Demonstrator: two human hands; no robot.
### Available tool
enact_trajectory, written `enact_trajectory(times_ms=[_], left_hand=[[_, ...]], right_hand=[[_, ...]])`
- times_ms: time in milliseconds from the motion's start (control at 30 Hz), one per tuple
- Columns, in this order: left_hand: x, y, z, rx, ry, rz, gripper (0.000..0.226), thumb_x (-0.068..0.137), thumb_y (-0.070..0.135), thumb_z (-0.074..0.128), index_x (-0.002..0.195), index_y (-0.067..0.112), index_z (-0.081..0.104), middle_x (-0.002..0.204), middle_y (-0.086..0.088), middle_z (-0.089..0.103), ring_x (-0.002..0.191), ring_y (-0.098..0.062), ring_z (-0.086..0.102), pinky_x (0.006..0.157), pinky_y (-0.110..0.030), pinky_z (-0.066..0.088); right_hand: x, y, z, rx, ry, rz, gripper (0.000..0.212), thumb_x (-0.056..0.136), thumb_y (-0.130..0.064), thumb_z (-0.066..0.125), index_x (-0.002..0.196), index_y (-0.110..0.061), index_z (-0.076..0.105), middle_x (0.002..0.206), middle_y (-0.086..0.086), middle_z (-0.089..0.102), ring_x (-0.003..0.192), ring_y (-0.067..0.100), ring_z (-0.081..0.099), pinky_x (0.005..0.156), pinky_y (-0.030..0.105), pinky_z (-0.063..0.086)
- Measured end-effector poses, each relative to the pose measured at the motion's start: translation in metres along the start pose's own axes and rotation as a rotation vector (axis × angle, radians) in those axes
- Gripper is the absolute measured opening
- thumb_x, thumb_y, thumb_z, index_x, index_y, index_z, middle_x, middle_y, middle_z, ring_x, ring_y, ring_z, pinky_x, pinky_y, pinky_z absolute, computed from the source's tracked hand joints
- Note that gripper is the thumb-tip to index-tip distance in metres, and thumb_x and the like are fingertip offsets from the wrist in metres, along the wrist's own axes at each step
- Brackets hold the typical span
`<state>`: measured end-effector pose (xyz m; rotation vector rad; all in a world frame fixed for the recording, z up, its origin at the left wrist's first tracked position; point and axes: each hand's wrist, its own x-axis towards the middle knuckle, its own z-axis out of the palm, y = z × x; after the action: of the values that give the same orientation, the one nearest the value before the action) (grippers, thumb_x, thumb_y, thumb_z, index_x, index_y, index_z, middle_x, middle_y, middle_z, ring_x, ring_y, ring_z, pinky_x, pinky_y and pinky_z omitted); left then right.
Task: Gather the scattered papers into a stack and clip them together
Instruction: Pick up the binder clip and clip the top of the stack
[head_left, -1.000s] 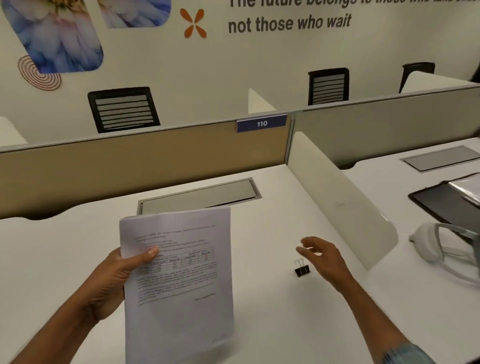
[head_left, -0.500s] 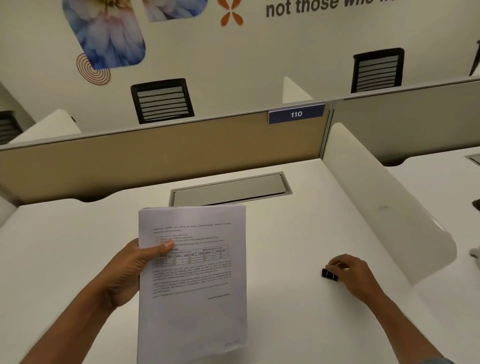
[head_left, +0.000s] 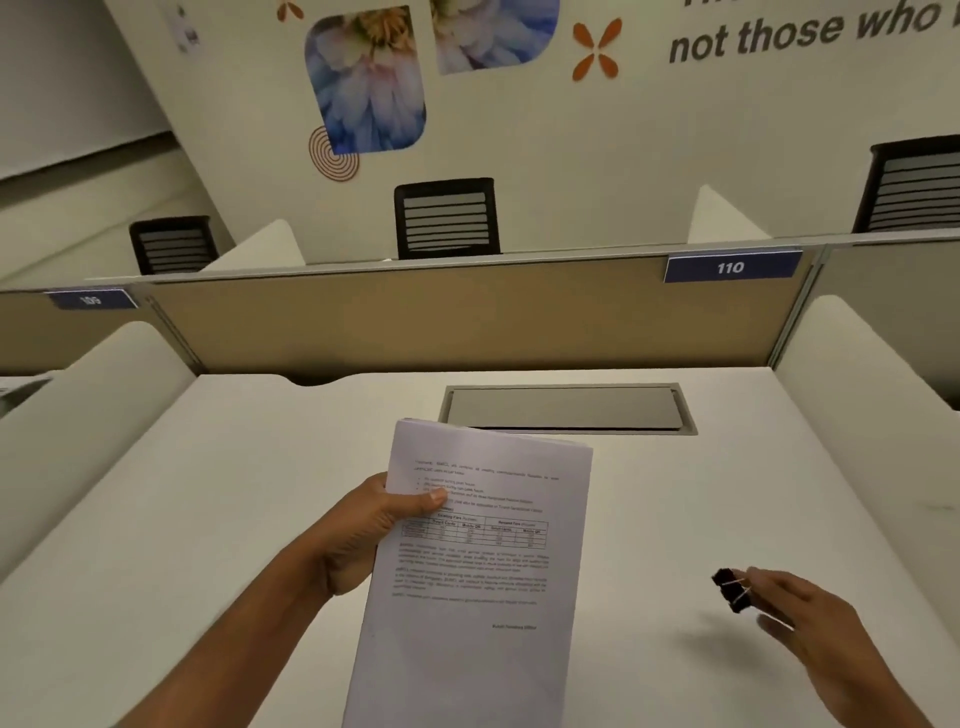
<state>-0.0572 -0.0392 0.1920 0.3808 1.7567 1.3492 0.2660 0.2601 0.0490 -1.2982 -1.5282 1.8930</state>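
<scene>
Gripping the paper stack (head_left: 478, 571) in my left hand (head_left: 363, 540), I pinched the binder clip (head_left: 732, 590) in my right hand (head_left: 810, 623); it likely needed opening wide over a squared edge.

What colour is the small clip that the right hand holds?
Black, with silver wire handles; the binder clip shows only in the head view.
</scene>
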Motion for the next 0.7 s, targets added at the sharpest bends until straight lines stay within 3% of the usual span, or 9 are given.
enact_trajectory(times_ms=[167,333,433,567,700], left_hand=[[-0.011,-0.004,-0.008,0.005,0.017,-0.007,0.036,0.088,0.025,0.07,0.123,0.015,0.07,0.111,-0.013,0.079,0.1,-0.033,0.076,0.079,-0.045,0.063],[-0.023,-0.016,-0.009,-0.005,0.048,-0.03,0.029,0.094,0.022,0.069,0.122,0.015,0.07,0.111,-0.012,0.079,0.103,-0.036,0.075,0.094,-0.056,0.059],[-0.031,-0.022,-0.014,-0.024,0.04,-0.015,0.032,0.093,0.027,0.071,0.124,0.017,0.07,0.114,-0.013,0.078,0.107,-0.038,0.073,0.099,-0.06,0.055],[-0.044,-0.02,-0.027,-0.027,0.046,0.021,0.039,0.088,0.034,0.076,0.124,0.022,0.07,0.114,-0.011,0.078,0.106,-0.037,0.073,0.096,-0.06,0.056],[-0.059,-0.019,-0.046,-0.034,0.01,0.051,0.036,0.09,0.031,0.074,0.123,0.019,0.071,0.115,-0.01,0.078,0.106,-0.035,0.074,0.097,-0.056,0.057]], right_hand=[[-0.041,-0.068,0.074,0.103,-0.243,-0.134,0.026,0.089,-0.019,0.067,0.106,-0.004,0.079,0.112,0.012,0.078,0.105,0.026,0.066,0.088,0.035,0.046],[-0.086,-0.123,0.167,0.099,-0.429,-0.358,0.024,0.077,-0.02,0.075,0.09,-0.001,0.082,0.102,0.01,0.08,0.088,0.018,0.069,0.068,0.027,0.055],[-0.1,-0.132,0.217,0.027,-0.52,-0.434,0.009,0.083,-0.011,0.076,0.083,-0.003,0.082,0.098,0.009,0.077,0.088,0.017,0.069,0.07,0.027,0.056],[-0.103,-0.144,0.261,-0.029,-0.544,-0.488,0.011,0.088,-0.012,0.074,0.083,-0.006,0.082,0.096,0.009,0.074,0.093,0.025,0.068,0.078,0.032,0.057],[-0.109,-0.167,0.288,0.008,-0.564,-0.566,0.009,0.087,-0.007,0.075,0.082,-0.002,0.081,0.096,0.015,0.071,0.09,0.018,0.067,0.077,0.028,0.057]])
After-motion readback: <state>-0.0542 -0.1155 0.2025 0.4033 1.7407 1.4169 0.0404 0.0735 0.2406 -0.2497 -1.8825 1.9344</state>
